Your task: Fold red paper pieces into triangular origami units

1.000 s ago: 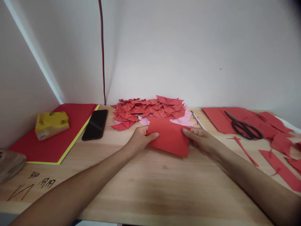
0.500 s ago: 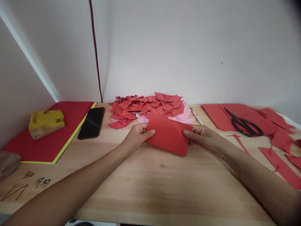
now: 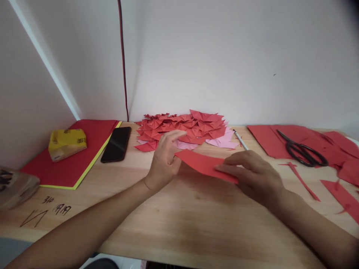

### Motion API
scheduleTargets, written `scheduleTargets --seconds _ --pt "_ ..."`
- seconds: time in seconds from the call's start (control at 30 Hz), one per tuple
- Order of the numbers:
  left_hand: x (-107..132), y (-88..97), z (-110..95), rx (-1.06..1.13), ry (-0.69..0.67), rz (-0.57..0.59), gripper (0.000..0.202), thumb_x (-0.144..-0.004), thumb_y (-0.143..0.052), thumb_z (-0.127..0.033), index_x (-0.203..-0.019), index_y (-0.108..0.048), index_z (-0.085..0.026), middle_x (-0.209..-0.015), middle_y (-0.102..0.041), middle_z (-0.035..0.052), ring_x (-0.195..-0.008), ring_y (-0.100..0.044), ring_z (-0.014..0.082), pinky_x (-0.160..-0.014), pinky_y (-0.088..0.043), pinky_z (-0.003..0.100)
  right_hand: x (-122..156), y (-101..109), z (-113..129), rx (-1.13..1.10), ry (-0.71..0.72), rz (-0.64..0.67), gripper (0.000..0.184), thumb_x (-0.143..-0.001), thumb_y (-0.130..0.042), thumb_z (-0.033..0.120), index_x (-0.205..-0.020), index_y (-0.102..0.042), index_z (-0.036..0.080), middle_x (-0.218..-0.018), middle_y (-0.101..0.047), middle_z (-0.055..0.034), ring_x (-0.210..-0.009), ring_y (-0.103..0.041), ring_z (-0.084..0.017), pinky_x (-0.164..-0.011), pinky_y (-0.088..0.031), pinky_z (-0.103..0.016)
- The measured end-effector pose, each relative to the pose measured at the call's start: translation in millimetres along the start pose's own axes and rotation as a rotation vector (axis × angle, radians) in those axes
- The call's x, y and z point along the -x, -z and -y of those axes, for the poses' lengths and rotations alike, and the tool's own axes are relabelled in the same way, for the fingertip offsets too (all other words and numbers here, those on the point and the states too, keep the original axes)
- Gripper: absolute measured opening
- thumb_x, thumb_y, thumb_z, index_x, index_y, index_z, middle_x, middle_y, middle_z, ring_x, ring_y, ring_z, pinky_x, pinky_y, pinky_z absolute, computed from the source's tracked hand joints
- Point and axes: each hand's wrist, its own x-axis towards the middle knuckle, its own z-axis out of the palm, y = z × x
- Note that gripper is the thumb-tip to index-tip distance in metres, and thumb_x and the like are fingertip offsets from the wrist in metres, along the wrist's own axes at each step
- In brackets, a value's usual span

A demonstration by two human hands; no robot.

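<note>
A red sheet of paper [image 3: 203, 164] is held above the table, tilted so that it looks narrow. My right hand [image 3: 256, 179] pinches its right end between thumb and fingers. At the other end is my left hand [image 3: 165, 160], its fingers stretched out and raised. The paper's left corner meets that hand near the thumb, which is partly hidden; I cannot tell if it presses on the sheet. Just behind lies a pile of folded red paper pieces [image 3: 182, 125], with pink folded paper [image 3: 223, 140] under it.
Black-handled scissors [image 3: 305, 154] rest on red sheets [image 3: 263, 140] at right, near red scraps [image 3: 304, 183]. A white pen [image 3: 240, 140] lies behind my right hand. At left are a phone [image 3: 116, 144], a yellow-wrapped package [image 3: 67, 144] on large red paper [image 3: 67, 168], and another wrapped package [image 3: 18, 188].
My left hand has let its fingers spread and lift from the sheet's left side. The right hand has turned, tilting the red paper flatter. The view has shifted slightly left.
</note>
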Motion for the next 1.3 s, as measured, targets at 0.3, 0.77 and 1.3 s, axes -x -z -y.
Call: scheduleTargets --seconds 0.3,0.77,1.3 --pt "17 -13.1 0 -0.281 -0.237 0.565 0.033 -0.082 -0.039 -0.003 -0.096 -0.066 -0.017 -0.093 -0.069 0.0068 -0.086 -0.059 0.0194 -0.078 -0.045 0.032 2 -18 -2 -0.161 -0.018 0.26 0.025 -0.092 -0.051 0.013 -0.109 -0.064 0.026 -0.105 -0.069 -0.0055 -0.094 -0.059 -0.018 -0.082 -0.048 -0.035" --pt "25 -18.6 -3 -0.434 -0.288 0.542 0.014 -0.095 -0.044 -0.02 -0.101 -0.055 -0.017 -0.082 -0.061 0.0019 -0.077 -0.056 0.016 -0.069 -0.044 0.027 3 -26 -17 -0.314 -0.374 0.255 0.013 -0.092 -0.054 0.03 -0.088 -0.064 0.022 -0.093 -0.066 -0.007 -0.09 -0.06 -0.02 -0.078 -0.049 -0.035" --pt "28 -22.4 -7 -0.208 -0.163 0.609 0.022 -0.096 -0.044 -0.018 -0.096 -0.066 -0.016 -0.08 -0.057 0.0028 -0.077 -0.053 0.013 -0.07 -0.046 0.023 -3 -21 -13 -0.162 -0.563 0.348 0.02 -0.089 -0.054 0.04 -0.084 -0.063 0.022 -0.076 -0.065 -0.0033 -0.067 -0.055 -0.018 -0.062 -0.042 -0.031"
